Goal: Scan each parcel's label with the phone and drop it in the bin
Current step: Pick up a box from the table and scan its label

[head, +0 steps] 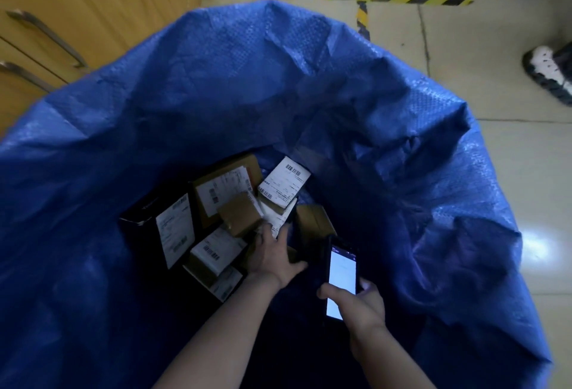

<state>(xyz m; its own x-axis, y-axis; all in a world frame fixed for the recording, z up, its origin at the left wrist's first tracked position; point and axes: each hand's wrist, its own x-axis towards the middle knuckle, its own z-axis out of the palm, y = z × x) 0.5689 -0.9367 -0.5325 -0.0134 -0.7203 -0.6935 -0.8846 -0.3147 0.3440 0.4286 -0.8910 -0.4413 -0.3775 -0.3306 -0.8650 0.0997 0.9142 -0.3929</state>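
Your left hand (272, 254) lay open, fingers spread, low in the blue bin (278, 79) over the heaped parcels (216, 195). Your right hand (363, 306) gripped the lit phone (342, 271) beside it. Best, I judged, to release low and hold the screen clear of the bin wall.

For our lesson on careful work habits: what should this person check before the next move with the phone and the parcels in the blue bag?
1. Phone screen lit: ok.
2. Right hand grips the phone: ok.
3. Left hand open, fingers spread over the parcels: ok.
4. Blue woven bag mouth wide open: ok.
5. Scan confirmed on screen: cannot tell, text unreadable.
6. Small brown box label facing up: not ok, plain cardboard shows.
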